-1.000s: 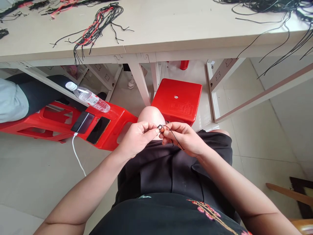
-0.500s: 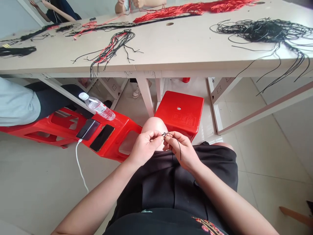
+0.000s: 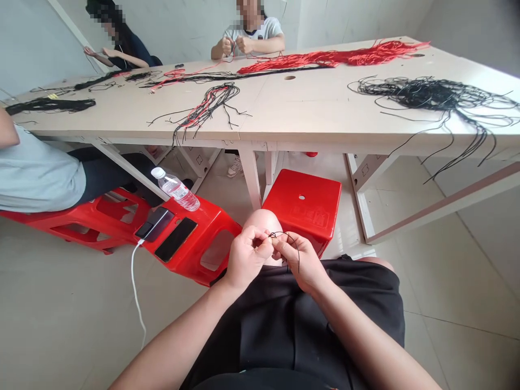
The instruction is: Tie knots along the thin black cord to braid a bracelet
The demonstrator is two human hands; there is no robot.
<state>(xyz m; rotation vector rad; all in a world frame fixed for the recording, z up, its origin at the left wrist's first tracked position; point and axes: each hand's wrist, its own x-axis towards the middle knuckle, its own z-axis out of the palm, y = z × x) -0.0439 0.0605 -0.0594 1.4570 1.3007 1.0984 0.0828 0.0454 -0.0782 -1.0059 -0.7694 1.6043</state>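
Observation:
A thin black cord (image 3: 298, 254) runs between my two hands above my knee. My left hand (image 3: 248, 254) pinches it between thumb and forefinger. Close against it, my right hand (image 3: 303, 259) grips the cord the same way. Where the fingertips meet, the cord forms a small loop or knot, partly hidden by my fingers. One end arches over my right hand's fingers and hangs down past them.
A long table (image 3: 300, 116) carries a black cord bundle (image 3: 430, 95), red cords (image 3: 345, 57) and a black-and-red bunch (image 3: 209, 105). Red stools (image 3: 303, 200) stand below. A bottle (image 3: 179, 189), phone (image 3: 176, 240) and cabled device (image 3: 155, 223) lie left. Several people sit around.
My view has tilted up, showing more of the people across the table. Both hands still pinch the cord, and the small loop at my fingertips has changed shape slightly.

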